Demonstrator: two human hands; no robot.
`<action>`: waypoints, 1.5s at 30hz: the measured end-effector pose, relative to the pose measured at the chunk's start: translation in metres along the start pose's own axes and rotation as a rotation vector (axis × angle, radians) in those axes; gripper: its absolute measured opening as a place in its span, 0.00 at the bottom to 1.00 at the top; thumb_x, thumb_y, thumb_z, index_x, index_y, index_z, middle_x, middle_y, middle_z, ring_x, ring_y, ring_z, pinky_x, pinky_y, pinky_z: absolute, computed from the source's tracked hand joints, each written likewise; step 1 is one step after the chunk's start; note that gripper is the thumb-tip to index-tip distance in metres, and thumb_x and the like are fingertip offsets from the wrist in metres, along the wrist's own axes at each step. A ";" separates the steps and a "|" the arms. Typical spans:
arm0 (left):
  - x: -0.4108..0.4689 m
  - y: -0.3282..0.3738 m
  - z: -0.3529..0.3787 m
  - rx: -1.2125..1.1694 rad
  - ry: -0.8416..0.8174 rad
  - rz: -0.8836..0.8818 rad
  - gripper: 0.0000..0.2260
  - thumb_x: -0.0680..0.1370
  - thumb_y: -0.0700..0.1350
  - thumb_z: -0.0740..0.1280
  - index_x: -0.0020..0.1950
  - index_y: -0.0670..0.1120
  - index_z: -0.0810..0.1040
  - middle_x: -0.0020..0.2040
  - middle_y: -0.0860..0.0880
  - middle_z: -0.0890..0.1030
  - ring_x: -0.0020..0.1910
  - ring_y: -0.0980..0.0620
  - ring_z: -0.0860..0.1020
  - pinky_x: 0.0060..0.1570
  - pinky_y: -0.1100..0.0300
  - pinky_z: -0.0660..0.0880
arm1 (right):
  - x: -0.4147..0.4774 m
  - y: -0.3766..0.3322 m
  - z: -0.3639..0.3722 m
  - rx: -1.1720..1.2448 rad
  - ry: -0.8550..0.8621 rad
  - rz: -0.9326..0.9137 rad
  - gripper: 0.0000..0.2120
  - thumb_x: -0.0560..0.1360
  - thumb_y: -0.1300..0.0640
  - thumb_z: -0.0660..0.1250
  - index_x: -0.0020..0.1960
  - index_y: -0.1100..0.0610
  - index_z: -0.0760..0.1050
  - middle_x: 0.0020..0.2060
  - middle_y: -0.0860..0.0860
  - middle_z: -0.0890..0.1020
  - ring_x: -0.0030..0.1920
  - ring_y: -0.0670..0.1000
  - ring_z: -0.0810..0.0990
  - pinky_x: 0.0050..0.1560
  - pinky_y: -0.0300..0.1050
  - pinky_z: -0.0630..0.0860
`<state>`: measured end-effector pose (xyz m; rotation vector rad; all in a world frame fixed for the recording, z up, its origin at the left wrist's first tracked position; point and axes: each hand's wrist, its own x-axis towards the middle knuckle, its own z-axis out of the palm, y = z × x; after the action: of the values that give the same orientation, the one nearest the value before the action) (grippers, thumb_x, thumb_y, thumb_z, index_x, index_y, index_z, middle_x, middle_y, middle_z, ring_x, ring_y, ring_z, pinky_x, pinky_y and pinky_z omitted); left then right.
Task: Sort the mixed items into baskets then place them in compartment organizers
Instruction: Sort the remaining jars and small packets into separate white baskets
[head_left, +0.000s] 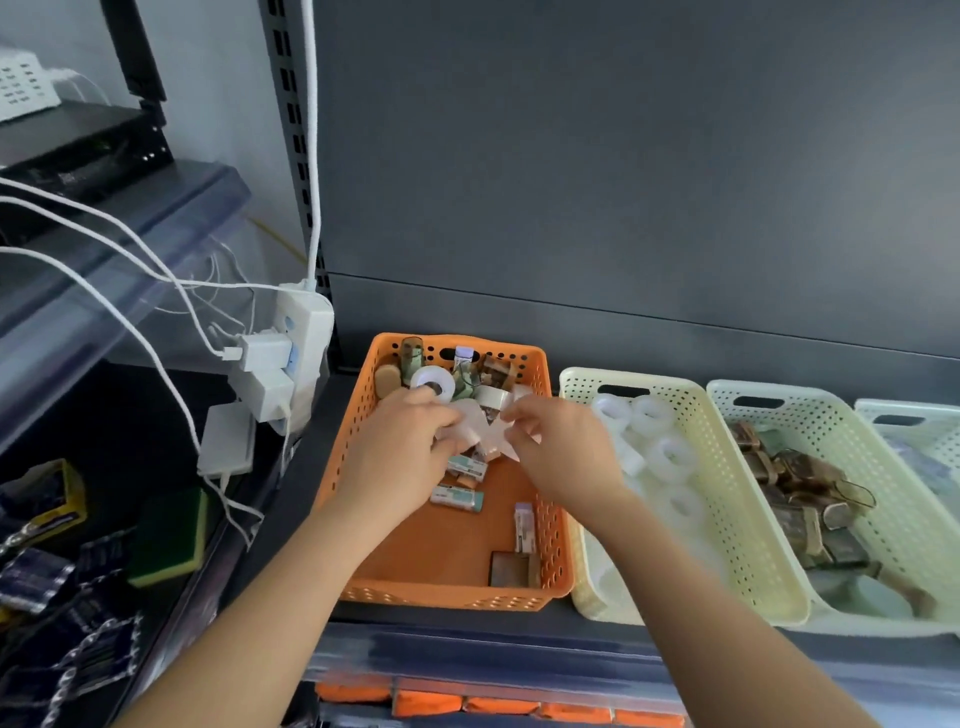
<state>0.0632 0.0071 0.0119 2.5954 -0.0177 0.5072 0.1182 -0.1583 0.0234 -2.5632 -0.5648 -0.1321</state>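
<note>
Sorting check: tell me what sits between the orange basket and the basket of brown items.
A cream basket holding white tape rolls; head view.

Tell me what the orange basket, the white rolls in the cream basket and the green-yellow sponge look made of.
Orange basket: moulded plastic, matte, judging by its punched hole pattern and rounded rim. White rolls: likely translucent tape, glossy and milky, though too blurred to be sure. Sponge: yellow foam under a green scouring layer, dull and soft-looking.

White power strip (306, 325), green sponge (169, 535)
</note>
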 end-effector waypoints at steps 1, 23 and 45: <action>0.003 0.008 0.001 -0.025 0.016 0.016 0.11 0.76 0.46 0.70 0.57 0.46 0.82 0.49 0.52 0.79 0.51 0.53 0.74 0.46 0.59 0.69 | -0.003 0.003 -0.006 0.040 0.063 -0.001 0.10 0.75 0.57 0.65 0.54 0.51 0.80 0.46 0.47 0.83 0.48 0.48 0.79 0.46 0.40 0.73; -0.006 0.143 0.112 0.299 -0.357 0.241 0.12 0.77 0.39 0.65 0.60 0.45 0.79 0.54 0.51 0.76 0.53 0.51 0.74 0.45 0.53 0.77 | -0.080 0.156 -0.055 -0.256 -0.040 -0.059 0.12 0.77 0.53 0.65 0.58 0.52 0.79 0.51 0.49 0.81 0.56 0.50 0.75 0.47 0.44 0.77; -0.012 -0.008 0.015 0.529 -0.571 -0.227 0.13 0.76 0.32 0.59 0.52 0.44 0.79 0.51 0.45 0.78 0.48 0.46 0.78 0.49 0.50 0.77 | -0.015 -0.001 0.013 -0.285 -0.389 -0.350 0.11 0.75 0.54 0.66 0.55 0.58 0.76 0.52 0.55 0.79 0.55 0.56 0.76 0.53 0.52 0.78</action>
<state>0.0583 0.0059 -0.0087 3.1095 0.2464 -0.3736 0.1039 -0.1561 0.0094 -2.7533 -1.2191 0.1849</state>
